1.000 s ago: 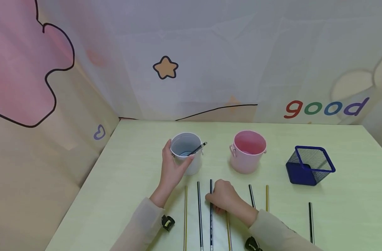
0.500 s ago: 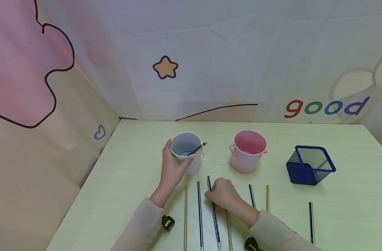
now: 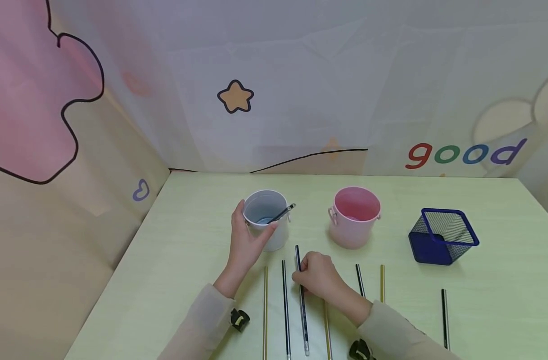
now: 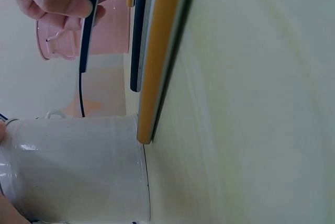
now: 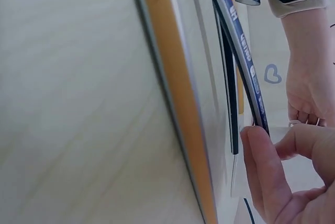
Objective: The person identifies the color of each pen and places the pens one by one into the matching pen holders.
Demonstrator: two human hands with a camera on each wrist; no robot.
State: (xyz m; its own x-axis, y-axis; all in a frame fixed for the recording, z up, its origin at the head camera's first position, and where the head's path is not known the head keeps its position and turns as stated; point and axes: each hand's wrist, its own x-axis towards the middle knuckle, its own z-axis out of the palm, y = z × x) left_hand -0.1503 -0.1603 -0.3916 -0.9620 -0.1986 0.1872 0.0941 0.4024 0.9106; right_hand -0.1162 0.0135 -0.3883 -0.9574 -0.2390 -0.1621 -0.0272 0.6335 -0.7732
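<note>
Shifted forward, the blue pencil (image 3: 303,311) pinched by the right hand (image 3: 320,275) points away, far end raised.

3 views. Head cam: highest, farthest back, faces forward and down over table (image 3: 120,315) to back wall (image 3: 301,90). Left wrist cam: low, close to tabletop, rolled 1/4 turn, tabletop on frame right; faces past white bucket (image 4: 78,166) toward pink bucket (image 4: 99,38). Right wrist cam: also low and close, rolled opposite way, tabletop on frame left; faces across toward left hand (image 5: 309,93). Overlap: 2 buckets in head + left wrist; heart print (image 5: 272,74) in head + right wrist; right hand (image 5: 285,177), navy pencil (image 5: 242,46) in all 3.
</note>
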